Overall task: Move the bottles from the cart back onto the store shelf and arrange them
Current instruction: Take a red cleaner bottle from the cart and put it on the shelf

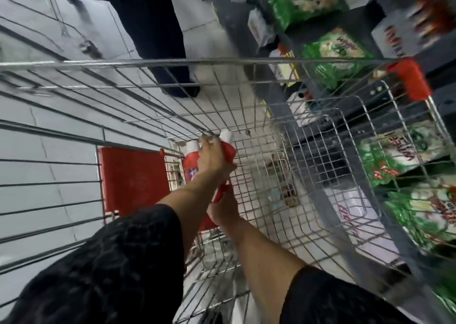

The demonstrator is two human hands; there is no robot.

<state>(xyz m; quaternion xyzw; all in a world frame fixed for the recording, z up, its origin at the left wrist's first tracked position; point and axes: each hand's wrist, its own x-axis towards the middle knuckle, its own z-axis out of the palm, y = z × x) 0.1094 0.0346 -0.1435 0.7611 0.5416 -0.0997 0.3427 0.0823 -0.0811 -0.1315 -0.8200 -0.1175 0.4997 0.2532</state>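
I look down into a wire shopping cart [246, 116]. Two red bottles with white caps lie deep inside it. My left hand [211, 158] is wrapped around the upper part of one red bottle [228, 151], whose white cap points away from me. My right hand [222, 211] grips the lower end of what looks like the same bottle. A second red bottle [191, 162] lies just left of it, partly hidden by my left hand. The store shelf [291, 116] stands at the right of the cart.
Green and white product bags [333, 57] fill the shelves on the right. The cart has a red plastic panel [133, 178] and a red corner guard [410, 79]. A person's dark trouser leg [158, 32] stands beyond the cart on the tiled floor.
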